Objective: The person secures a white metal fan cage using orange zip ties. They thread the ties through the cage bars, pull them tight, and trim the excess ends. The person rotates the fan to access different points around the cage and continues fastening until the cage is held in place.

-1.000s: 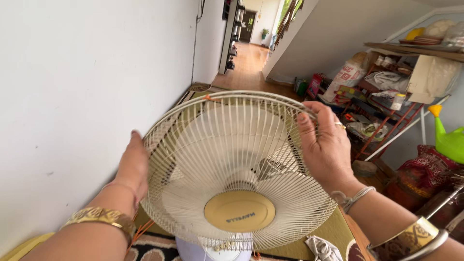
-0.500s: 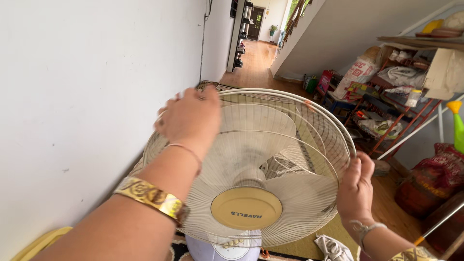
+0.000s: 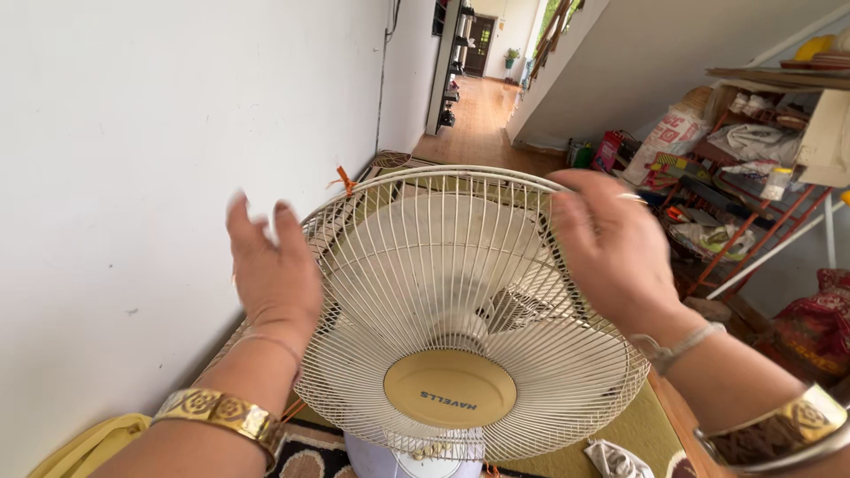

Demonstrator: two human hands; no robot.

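A person is standing over a cream-coloured table fan (image 3: 460,327) set on the floor beside a white wall (image 3: 133,177), both bare hands working at its round wire guard (image 3: 425,257). The left hand (image 3: 270,265), blurred in the head view, is lying against the left side of the guard with its fingers spread and raised, gripping nothing that can be made out. The right hand (image 3: 611,243), also blurred, is curling over the guard's upper right rim; whether its fingers are closing on the wire cannot be told. The fan is sitting in the middle of the frame, tilting back toward the camera, its tan centre cap (image 3: 450,388) facing up and its pale base (image 3: 398,456) showing just below. A gold bangle (image 3: 221,414) is circling the left forearm, and another gold bangle (image 3: 779,429) is circling the right forearm, with a thin bracelet (image 3: 677,347) at the right wrist. A patterned mat (image 3: 310,456) is lying under the fan. To the right, cluttered shelves (image 3: 753,150) are standing near a staircase wall, while a tiled corridor (image 3: 482,124) is running away beyond the fan.
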